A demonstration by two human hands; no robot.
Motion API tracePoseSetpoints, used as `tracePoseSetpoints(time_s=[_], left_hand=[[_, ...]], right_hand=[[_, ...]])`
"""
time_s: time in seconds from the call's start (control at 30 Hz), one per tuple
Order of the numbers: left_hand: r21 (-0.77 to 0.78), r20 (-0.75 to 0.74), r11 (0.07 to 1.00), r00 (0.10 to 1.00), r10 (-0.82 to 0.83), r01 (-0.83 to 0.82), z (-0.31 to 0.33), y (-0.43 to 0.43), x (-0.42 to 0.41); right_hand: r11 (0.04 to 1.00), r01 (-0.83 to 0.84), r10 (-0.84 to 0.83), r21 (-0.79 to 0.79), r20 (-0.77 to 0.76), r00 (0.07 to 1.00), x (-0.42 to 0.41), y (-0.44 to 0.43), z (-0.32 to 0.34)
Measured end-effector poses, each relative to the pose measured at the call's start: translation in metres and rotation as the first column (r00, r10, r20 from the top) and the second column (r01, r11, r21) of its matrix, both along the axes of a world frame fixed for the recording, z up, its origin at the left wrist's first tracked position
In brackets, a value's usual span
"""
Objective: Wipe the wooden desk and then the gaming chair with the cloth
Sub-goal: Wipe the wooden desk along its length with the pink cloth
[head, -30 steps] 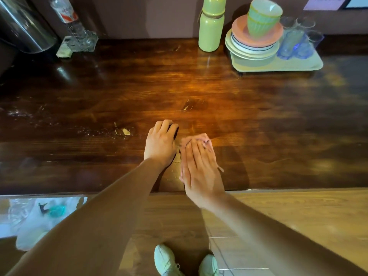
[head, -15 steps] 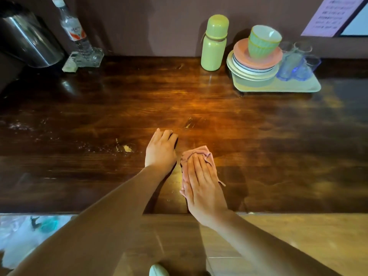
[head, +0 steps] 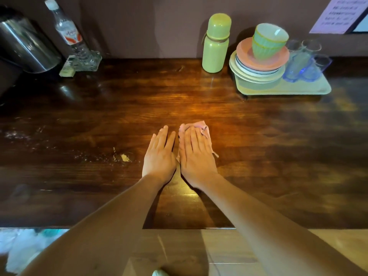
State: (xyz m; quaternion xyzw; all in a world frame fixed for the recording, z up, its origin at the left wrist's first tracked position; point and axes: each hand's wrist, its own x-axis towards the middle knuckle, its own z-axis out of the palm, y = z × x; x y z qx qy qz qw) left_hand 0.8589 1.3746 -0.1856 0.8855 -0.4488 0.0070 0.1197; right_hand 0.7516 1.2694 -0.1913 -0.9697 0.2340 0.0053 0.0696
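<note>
A dark wooden desk (head: pixel 258 148) fills the head view. A small pink cloth (head: pixel 196 126) lies on it near the middle, mostly hidden under my right hand (head: pixel 196 156), which presses it flat with straight fingers. Just to its left, my left hand (head: pixel 159 155) rests flat on the bare wood, fingers straight, holding nothing. The two hands lie side by side, almost touching. Pale crumbs and smears (head: pixel 124 157) mark the wood to the left of my hands. The gaming chair is out of view.
At the back right a pale tray (head: pixel 310 89) carries stacked plates, a green cup (head: pixel 268 43) and clear glasses (head: pixel 304 60). A green flask (head: pixel 216 43) stands beside it. A water bottle (head: pixel 69 34) and a steel kettle (head: pixel 25 46) stand back left. The desk's front edge (head: pixel 278 228) is near me.
Both hands have slid away from me, farther onto the desk, the right one carrying the cloth under it. The left hand's fingers have straightened flat.
</note>
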Motion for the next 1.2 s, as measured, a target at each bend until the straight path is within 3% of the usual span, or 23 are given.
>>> tracePoseSetpoints(time_s=[0.17,0.3,0.57,0.7,0.87,1.1,1.2], left_hand=[[-0.024,-0.082,0.999,0.996,0.033,-0.035,0.002,-0.001,0.001],[0.01,-0.081,0.999,0.996,0.037,-0.036,0.0,-0.001,0.003],[-0.008,-0.058,1.0,0.998,0.018,-0.019,-0.006,-0.001,0.005],[0.038,0.014,0.999,1.0,0.018,-0.018,-0.003,-0.002,0.004],[0.064,0.093,0.998,0.995,-0.019,0.013,0.004,-0.011,0.019],[-0.085,0.128,0.995,0.991,-0.045,0.057,-0.012,-0.021,0.041],[-0.077,0.134,0.996,0.99,-0.038,0.049,-0.011,-0.021,0.04]], right_hand=[[0.987,-0.158,0.158,-0.019,0.028,0.987,-0.061,0.031,-0.012],[0.982,-0.189,0.189,-0.027,-0.003,0.982,-0.044,0.012,-0.011],[0.999,0.038,-0.037,0.031,-0.027,0.999,0.064,-0.056,0.011],[0.999,-0.027,0.027,-0.032,-0.011,1.0,0.028,-0.026,0.003],[0.998,-0.069,0.069,0.008,-0.009,0.998,-0.005,-0.004,-0.005],[1.0,-0.024,0.025,0.01,-0.04,0.999,0.086,-0.075,0.005],[0.999,0.043,-0.044,-0.027,-0.029,0.999,0.11,-0.086,0.009]])
